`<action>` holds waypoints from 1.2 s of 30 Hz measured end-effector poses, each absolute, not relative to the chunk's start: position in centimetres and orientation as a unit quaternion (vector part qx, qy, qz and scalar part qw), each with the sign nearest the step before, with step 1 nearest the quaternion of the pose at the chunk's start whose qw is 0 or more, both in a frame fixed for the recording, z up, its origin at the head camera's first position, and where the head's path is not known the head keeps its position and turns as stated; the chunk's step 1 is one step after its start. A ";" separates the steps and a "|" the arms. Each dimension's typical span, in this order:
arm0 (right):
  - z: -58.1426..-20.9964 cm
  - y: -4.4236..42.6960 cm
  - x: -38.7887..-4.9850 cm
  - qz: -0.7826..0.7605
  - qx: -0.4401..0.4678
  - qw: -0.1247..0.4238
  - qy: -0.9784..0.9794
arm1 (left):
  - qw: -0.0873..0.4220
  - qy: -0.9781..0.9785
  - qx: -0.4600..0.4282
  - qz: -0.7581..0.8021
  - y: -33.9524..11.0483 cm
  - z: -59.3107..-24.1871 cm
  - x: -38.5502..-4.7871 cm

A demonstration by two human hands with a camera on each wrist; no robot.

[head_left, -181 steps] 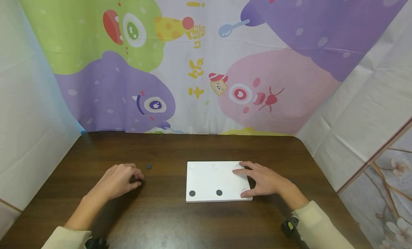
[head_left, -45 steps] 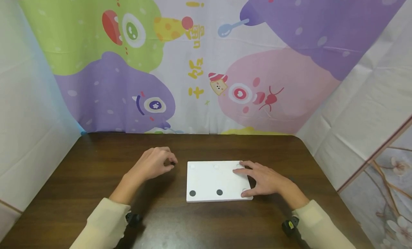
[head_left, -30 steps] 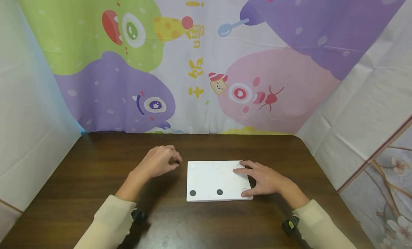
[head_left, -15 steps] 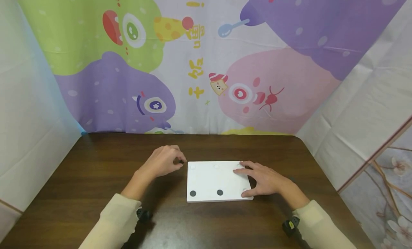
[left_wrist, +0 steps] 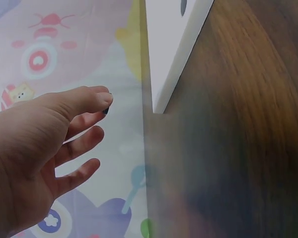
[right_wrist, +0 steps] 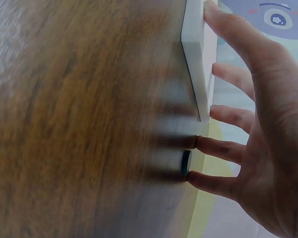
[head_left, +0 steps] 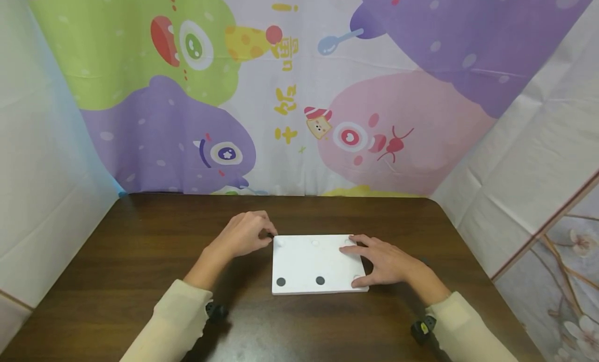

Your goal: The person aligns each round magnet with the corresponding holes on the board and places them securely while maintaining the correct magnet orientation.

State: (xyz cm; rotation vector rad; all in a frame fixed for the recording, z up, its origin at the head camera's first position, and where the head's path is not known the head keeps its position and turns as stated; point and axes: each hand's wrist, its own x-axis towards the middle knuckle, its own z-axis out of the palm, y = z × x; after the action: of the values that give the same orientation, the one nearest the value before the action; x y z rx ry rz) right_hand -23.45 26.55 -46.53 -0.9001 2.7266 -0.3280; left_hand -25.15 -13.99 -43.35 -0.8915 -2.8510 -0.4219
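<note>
A white rectangular board (head_left: 301, 262) lies on the table. Its near row has two dark round discs, one at the left corner (head_left: 281, 282) and one in the middle (head_left: 320, 281). Pale round recesses show along the far edge, such as the middle recess (head_left: 315, 243). Just off the board's far left corner, my left hand (head_left: 243, 234) pinches a small dark disc (left_wrist: 107, 110) between thumb and index finger, the other fingers loosely bent. My right hand (head_left: 383, 260) rests on the board's right end with fingers spread, partly covering the recesses there.
Another dark disc (right_wrist: 186, 162) is on the brown wooden table (head_left: 262, 331) by the right hand's outer fingers, mostly hidden from the head view. A cartoon-print curtain (head_left: 281, 164) hangs behind the table, with pale cloth at both sides.
Six seconds ago a dark disc lay on the table at left; it is now between my left thumb and finger. That hand has moved right to the board's corner. The right hand stays put.
</note>
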 end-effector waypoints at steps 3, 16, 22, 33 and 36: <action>-46.5 26.5 -23.4 -0.114 -0.309 0.127 0.936 | 0.059 -0.943 -0.295 -0.144 -13.8 -43.5 -25.2; -46.6 26.6 -23.4 -0.116 -0.306 0.129 0.936 | 0.054 -0.942 -0.295 -0.152 -13.0 -44.2 -25.3; -46.5 26.6 -23.4 -0.113 -0.311 0.125 0.935 | 0.048 -0.942 -0.291 -0.157 -12.8 -44.5 -25.5; -46.4 26.5 -23.4 -0.114 -0.311 0.122 0.936 | 0.020 -0.945 -0.271 -0.182 -12.6 -45.6 -26.0; -46.4 26.6 -23.3 -0.114 -0.311 0.122 0.936 | 0.012 -0.946 -0.267 -0.184 -12.4 -45.8 -25.9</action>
State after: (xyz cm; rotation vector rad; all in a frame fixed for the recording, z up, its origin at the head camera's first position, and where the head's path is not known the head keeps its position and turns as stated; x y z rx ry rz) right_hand -23.35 26.56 -46.43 -0.9086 2.7310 -0.3315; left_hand -25.93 -12.43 -45.77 -0.8321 -2.9490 -0.5749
